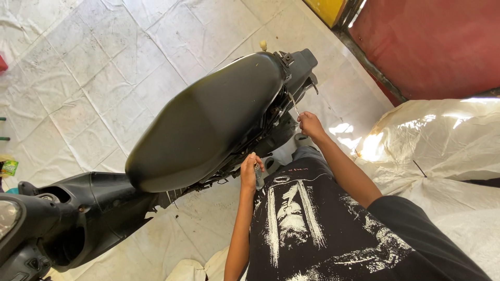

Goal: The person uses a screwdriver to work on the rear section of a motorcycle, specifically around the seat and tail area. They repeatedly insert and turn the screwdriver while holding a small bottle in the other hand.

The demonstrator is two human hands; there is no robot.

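Thin silver metal rod point(295, 104) is pinched in right hand point(311, 125), slanting up toward rear of long black scooter seat point(208, 119); left hand point(250, 170), nearer seat's underside, is closed around small grey cylinder point(258, 176).

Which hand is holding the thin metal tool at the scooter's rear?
The right hand, raised beside the scooter's tail, grips the thin metal tool. The left hand sits lower, under the seat edge, wrapped around a small grey cylinder.

left hand point(250, 169) fingers curled, right hand point(311, 125) pinching
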